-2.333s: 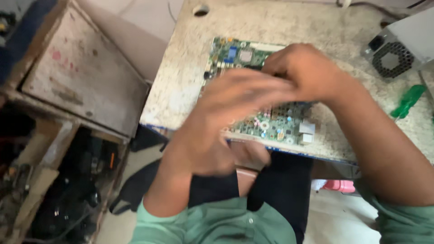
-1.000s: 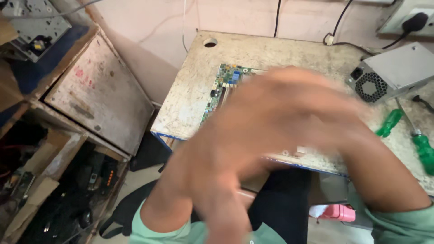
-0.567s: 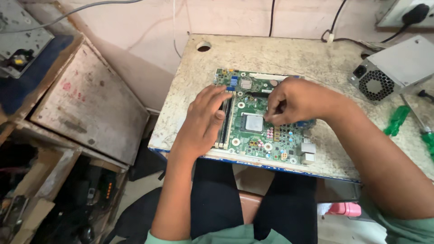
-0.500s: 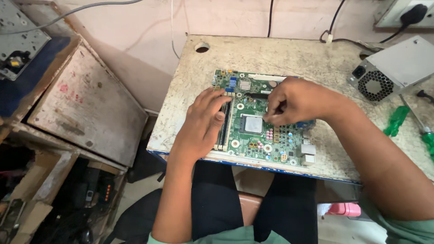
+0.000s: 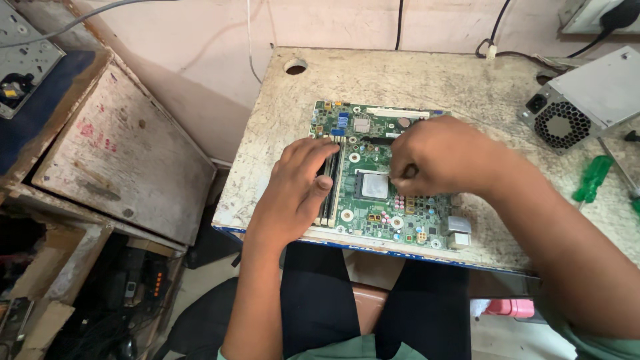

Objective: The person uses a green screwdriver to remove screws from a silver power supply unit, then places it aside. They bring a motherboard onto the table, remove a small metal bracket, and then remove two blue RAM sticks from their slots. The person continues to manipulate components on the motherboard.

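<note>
On worn table (image 5: 427, 73), both hands (image 5: 297, 190) rest on motherboard (image 5: 373, 200).

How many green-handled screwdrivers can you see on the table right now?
2: one green-handled screwdriver lies right of the motherboard, below the power supply; a second is cut off at the right frame edge. Others may be out of view.

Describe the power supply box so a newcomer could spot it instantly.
Start at the worn stone-topped table against the wall and go to its far right corner. There, past the green circuit board under both hands, sits the power supply: a grey metal box. Its round black fan grille sets it apart from the green-handled screwdriver beside it.
</note>
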